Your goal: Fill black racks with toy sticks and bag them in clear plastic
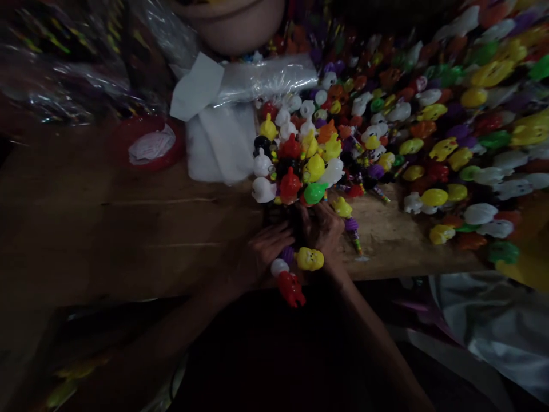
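Note:
My left hand (271, 245) lies at the front of a cluster of plastic animal-topped toys, its visible fingers stretched forward. Close beside it are a toy with a red animal figure (291, 289) and white ball, and one with a yellow animal head (310, 259); a purple piece shows between them. My right hand (325, 229) has curled fingers at the cluster's near edge; what they grip is hidden in shadow. Just ahead of both hands, the cluster holds a red figure (290, 186), a green head (315, 193) and white heads (263, 190). A yellow-topped stick toy (342, 207) lies right of my right hand.
Many more animal-topped toys (433, 197) fill the wooden table's (128, 229) right side. Clear plastic bags (221, 143) and a white card (197, 86) lie behind my left hand. Left of them sits a red dish (148, 163) with paper inside. A pale basin (240, 26) stands at the back.

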A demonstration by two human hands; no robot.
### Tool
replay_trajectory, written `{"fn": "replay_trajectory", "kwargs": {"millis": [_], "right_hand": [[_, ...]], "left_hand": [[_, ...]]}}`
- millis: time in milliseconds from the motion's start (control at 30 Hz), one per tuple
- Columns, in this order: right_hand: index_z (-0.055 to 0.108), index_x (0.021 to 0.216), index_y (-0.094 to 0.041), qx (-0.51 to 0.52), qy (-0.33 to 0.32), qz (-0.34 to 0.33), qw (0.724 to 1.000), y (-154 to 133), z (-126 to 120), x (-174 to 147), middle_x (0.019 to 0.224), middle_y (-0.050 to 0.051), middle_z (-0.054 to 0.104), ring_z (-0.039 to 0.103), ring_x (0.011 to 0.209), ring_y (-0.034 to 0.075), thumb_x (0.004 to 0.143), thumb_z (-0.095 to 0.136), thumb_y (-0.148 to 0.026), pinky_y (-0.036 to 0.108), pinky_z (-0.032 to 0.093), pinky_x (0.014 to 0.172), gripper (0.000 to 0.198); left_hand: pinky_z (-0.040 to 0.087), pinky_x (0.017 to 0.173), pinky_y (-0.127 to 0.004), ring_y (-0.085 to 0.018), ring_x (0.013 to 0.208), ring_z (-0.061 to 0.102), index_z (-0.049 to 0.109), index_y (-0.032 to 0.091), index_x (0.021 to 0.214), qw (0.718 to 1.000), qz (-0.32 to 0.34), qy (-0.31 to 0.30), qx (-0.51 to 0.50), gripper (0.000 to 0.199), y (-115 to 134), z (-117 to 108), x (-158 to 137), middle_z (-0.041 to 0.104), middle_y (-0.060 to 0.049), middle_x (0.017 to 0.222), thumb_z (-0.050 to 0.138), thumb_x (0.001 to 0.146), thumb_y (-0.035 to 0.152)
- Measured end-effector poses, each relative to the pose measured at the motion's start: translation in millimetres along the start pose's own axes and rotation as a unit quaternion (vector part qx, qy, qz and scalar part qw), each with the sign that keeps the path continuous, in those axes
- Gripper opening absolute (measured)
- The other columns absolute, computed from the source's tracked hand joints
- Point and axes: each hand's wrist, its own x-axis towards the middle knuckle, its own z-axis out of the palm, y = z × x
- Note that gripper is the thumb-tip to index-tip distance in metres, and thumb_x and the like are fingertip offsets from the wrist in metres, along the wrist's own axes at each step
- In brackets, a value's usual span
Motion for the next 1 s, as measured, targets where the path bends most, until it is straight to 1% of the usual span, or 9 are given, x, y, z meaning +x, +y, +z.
{"fn": "replay_trajectory", "kwargs": {"millis": [67,200,267,333,467,600,800,933,1000], "right_hand": [[0.064,0.076,-0.019,-0.017,-0.008,0.01,1.0,-1,1,0,0.074,0.005,0.067,0.057,0.066,0.015,0.101,0.048,-0.042,0.026,0.035,0.058,0.037],[0.068,0.093,-0.019,-0.021,-0.041,0.006,0.999,-5,-3,0,0.094,0.008,0.073,0.063,0.08,0.018,0.1,0.046,-0.037,0.027,0.04,0.063,0.029],[0.068,0.092,-0.019,-0.011,-0.044,0.011,0.999,-7,-5,0,0.094,0.008,0.073,0.062,0.077,0.018,0.099,0.046,-0.035,0.027,0.04,0.062,0.028],[0.067,0.086,-0.019,0.007,-0.045,0.02,0.999,-8,-6,-1,0.086,0.006,0.071,0.059,0.069,0.016,0.099,0.047,-0.035,0.027,0.038,0.06,0.029],[0.067,0.078,-0.02,0.045,-0.034,0.028,0.998,-6,-5,-2,0.071,0.003,0.066,0.052,0.059,0.013,0.099,0.049,-0.037,0.026,0.035,0.057,0.032],[0.066,0.076,-0.019,0.066,-0.009,0.018,0.998,-4,-4,-3,0.069,0.002,0.065,0.052,0.06,0.013,0.098,0.052,-0.036,0.025,0.038,0.059,0.032],[0.065,0.078,-0.019,0.015,0.003,0.054,0.998,-6,-1,-5,0.072,0.004,0.066,0.055,0.065,0.015,0.099,0.05,-0.039,0.026,0.039,0.06,0.033],[0.069,0.093,-0.021,-0.009,-0.05,0.047,0.998,-8,-4,1,0.091,0.007,0.071,0.059,0.072,0.017,0.099,0.049,-0.042,0.027,0.04,0.062,0.029],[0.071,0.097,-0.021,-0.008,-0.076,0.039,0.996,-8,-6,5,0.096,0.008,0.072,0.059,0.072,0.017,0.099,0.049,-0.042,0.028,0.04,0.061,0.03]], "left_hand": [[0.051,0.113,-0.045,-0.028,0.135,0.057,0.062,0.009,0.128,1.0,0.0,-0.004,-0.001,0.04,0,0,0,0.064,-0.018,0.137,0.048,0.099,0.033],[0.051,0.113,-0.047,-0.03,0.134,0.058,0.062,0.008,0.129,1.0,0.012,0.006,-0.011,0.041,-1,-1,0,0.064,-0.019,0.136,0.054,0.095,0.031],[0.051,0.113,-0.047,-0.029,0.133,0.058,0.062,0.009,0.129,1.0,0.013,0.01,-0.008,0.039,-1,-2,0,0.064,-0.018,0.136,0.053,0.096,0.028],[0.051,0.114,-0.046,-0.028,0.134,0.058,0.062,0.01,0.13,1.0,0.011,0.007,-0.004,0.039,0,-2,-1,0.064,-0.017,0.137,0.05,0.097,0.026],[0.053,0.111,-0.045,-0.029,0.133,0.058,0.061,0.007,0.129,1.0,0.011,0.029,0.002,0.041,-1,2,-2,0.064,-0.019,0.136,0.052,0.096,0.03],[0.052,0.111,-0.046,-0.029,0.135,0.057,0.059,0.01,0.132,0.999,0.009,0.05,-0.013,0.047,-3,10,-5,0.065,-0.018,0.135,0.056,0.095,0.038],[0.053,0.11,-0.045,-0.03,0.131,0.06,0.061,0.011,0.131,0.998,-0.006,0.051,-0.027,0.049,-4,11,-5,0.068,-0.017,0.129,0.054,0.095,0.043],[0.051,0.113,-0.044,-0.029,0.133,0.058,0.059,0.011,0.133,0.998,-0.004,0.049,-0.045,0.052,-2,7,-2,0.067,-0.017,0.132,0.056,0.095,0.046],[0.05,0.114,-0.044,-0.029,0.134,0.058,0.059,0.01,0.132,0.997,-0.001,0.062,-0.044,0.051,-1,7,-2,0.066,-0.017,0.133,0.056,0.096,0.046]]}}
